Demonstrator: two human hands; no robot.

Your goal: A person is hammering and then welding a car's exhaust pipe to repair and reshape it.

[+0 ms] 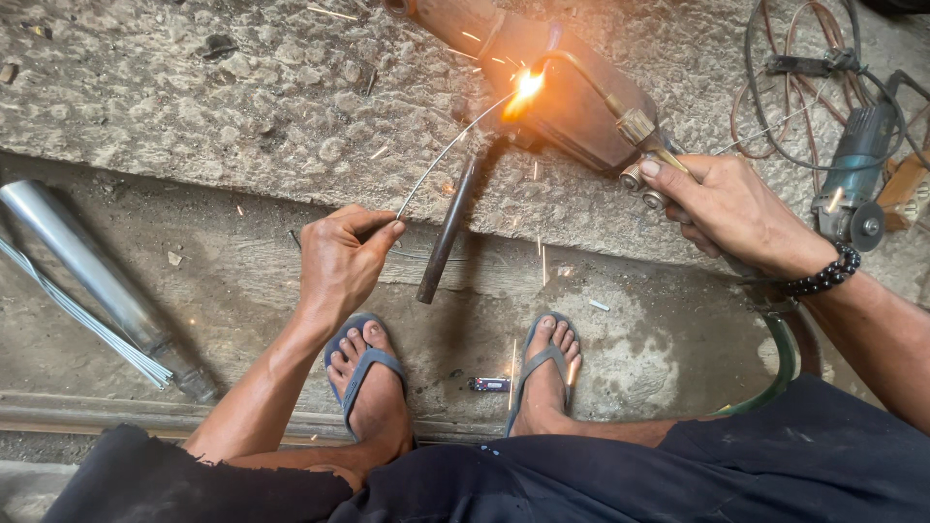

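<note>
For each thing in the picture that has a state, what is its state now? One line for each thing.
Torch: lit, flame at its tip, held in the right hand.
Thin wire rod: pinched in the left hand, its far end at the flame.
Brown metal part: lying on the concrete, flame against it.
Dark bar: leaning, unheld.
Angle grinder: lying aside, untouched.
Shiny pipe: lying on the ground.
Lighter: on the ground between the feet.

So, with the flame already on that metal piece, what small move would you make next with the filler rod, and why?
Probably ease the left hand forward so the thin filler rod dips its tip into the flame. The rod already ends at the glow, and the right hand holds the torch on the rusty metal piece.
</note>
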